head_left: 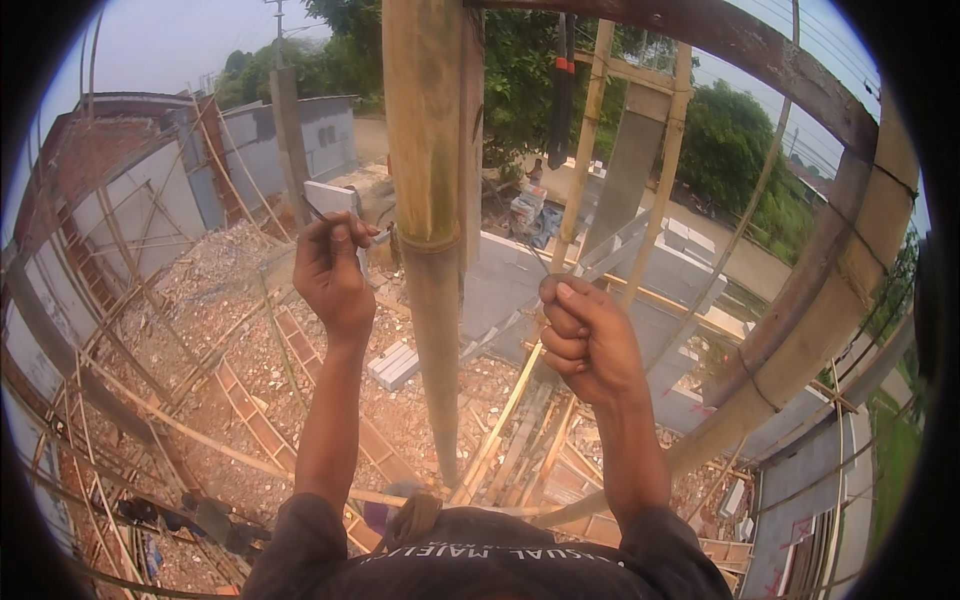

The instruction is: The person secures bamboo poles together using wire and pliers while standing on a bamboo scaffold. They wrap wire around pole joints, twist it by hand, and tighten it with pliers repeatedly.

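Observation:
A thick bamboo pole (424,150) stands upright in front of me, between my two hands. To its left, my left hand (335,275) is raised with thumb and fingers pinched together. A thin dark piece of wire (315,209) sticks up out of that pinch. On the pole's other side, my right hand (590,335) is closed, its thumb pressed on the curled fingers. From it a thin wire (537,256) runs up toward the pole. Whether the two pieces join behind the pole cannot be seen.
A dark beam (690,35) crosses overhead and meets a slanted bamboo pole (800,335) bound with dark ties at right. Far below lie rubble, brick-lined footings (250,415) and pale blocks (394,366). Grey block walls (500,285) and a concrete column (628,165) rise beyond.

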